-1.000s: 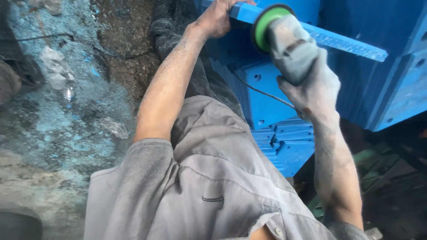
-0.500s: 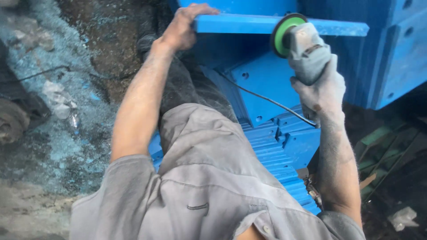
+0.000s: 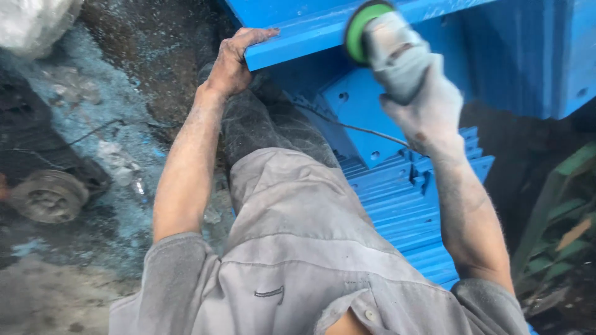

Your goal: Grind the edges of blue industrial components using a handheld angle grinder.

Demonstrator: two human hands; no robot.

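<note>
Grinding step: blue bar end was gripped by left hand; grinder was clenched in right hand; steady disc contact needed next

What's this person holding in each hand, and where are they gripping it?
The right hand grips a grey angle grinder around its body, behind the green disc. The left hand holds the end edge of a blue plate.

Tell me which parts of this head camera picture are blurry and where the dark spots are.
Head view: the grinder and the right hand on it are smeared by motion, while the left hand on the blue bar is fairly sharp. Light is soft and even, without glare; deep shadow lies under the blue frame, lower right.
</note>
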